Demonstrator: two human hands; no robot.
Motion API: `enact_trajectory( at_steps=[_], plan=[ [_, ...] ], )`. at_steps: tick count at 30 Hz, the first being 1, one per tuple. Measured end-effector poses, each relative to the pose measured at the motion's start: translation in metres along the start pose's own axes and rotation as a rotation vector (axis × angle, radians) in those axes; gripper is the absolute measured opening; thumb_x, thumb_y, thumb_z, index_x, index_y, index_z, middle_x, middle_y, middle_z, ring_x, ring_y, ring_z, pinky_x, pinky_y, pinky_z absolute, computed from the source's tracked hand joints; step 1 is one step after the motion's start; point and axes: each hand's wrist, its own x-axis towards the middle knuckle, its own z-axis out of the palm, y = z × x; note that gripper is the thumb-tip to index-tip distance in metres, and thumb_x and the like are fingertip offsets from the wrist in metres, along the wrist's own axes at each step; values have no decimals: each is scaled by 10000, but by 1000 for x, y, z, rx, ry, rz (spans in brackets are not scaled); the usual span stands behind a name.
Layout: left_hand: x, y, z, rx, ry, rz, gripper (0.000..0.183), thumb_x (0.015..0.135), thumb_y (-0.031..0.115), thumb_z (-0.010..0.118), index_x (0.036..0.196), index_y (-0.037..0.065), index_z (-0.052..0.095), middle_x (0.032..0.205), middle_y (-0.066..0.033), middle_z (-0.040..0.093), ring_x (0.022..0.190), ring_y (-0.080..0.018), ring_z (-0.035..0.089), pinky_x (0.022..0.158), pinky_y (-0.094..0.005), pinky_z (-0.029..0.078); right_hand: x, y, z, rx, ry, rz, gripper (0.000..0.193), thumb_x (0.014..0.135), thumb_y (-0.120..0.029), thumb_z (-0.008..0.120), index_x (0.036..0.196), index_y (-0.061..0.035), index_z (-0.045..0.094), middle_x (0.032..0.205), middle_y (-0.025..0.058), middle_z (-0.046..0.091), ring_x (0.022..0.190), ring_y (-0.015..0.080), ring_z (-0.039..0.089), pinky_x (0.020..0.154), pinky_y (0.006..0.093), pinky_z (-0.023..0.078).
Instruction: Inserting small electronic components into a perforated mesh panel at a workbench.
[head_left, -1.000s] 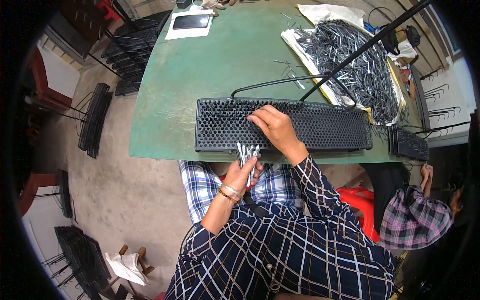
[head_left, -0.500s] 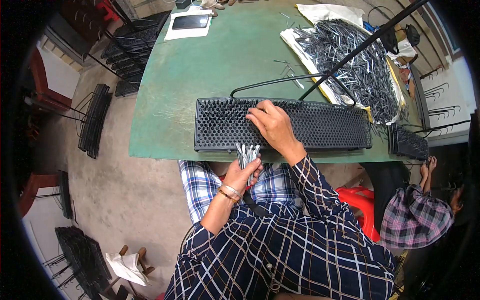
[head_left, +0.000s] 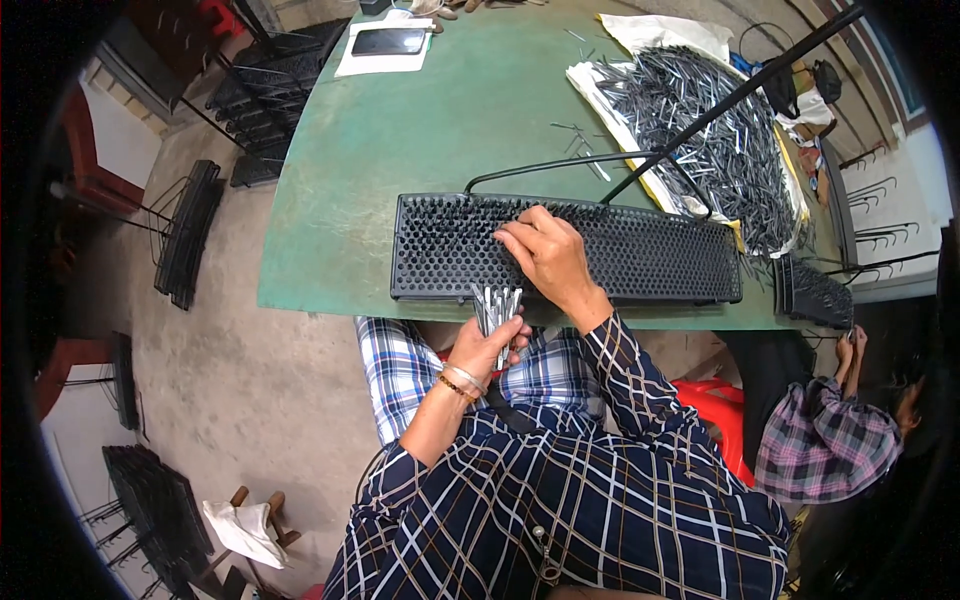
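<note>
A long black rack [head_left: 650,258] with rows of small holes lies along the near edge of the green table. Upright dark pieces fill many holes in its left part. My left hand [head_left: 480,350], below the rack's front edge, is closed around a bundle of thin grey metal strips [head_left: 497,308] whose tips point up toward the rack. Over the left-middle of the rack is my right hand [head_left: 550,258], thumb and fingers pinched together close to the holes. Whatever lies between those fingertips is too small to make out.
A heap of similar strips [head_left: 690,130] lies on a white sack at the back right, crossed by a black metal rod [head_left: 740,98]. A phone [head_left: 388,41] rests at the back left of the green table [head_left: 450,110]. Another person [head_left: 830,440] works at the right beside a smaller rack [head_left: 815,292].
The view has shifted slightly. My right hand stays pinched over nearly the same part of the rack, and my left hand still holds the bundle.
</note>
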Motion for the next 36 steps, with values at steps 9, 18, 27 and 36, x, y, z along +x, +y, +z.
enact_trajectory(
  at_steps=[9,18,27,36],
  plan=[
    [-3,4,0,-59,36,-25,232,888,145,595,1072,10,554,909,-102,655,754,-139,639,551,-242,522,2,0,2,-71,-8,54,92,784,-102,677,755,-25,636,722,76,562,610,256,574,545,347,457],
    [-5,5,-2,-30,32,-56,198,891,157,593,1020,7,589,914,-101,665,745,-116,628,550,-207,508,7,-4,1,99,-19,237,136,773,-125,705,755,4,667,728,106,582,614,239,567,553,331,444],
    [-6,6,-1,-32,22,-56,213,887,166,596,1018,-2,589,934,-111,666,772,-126,635,560,-212,509,0,-14,2,2,-11,263,170,775,-187,707,816,-25,679,788,92,595,628,271,595,566,347,469],
    [-3,7,4,-46,34,-57,220,911,155,556,1076,11,550,951,-105,652,796,-150,635,584,-241,525,-6,-1,-3,135,15,265,129,785,-109,690,873,-14,685,789,88,606,673,194,594,586,292,466]
  ],
)
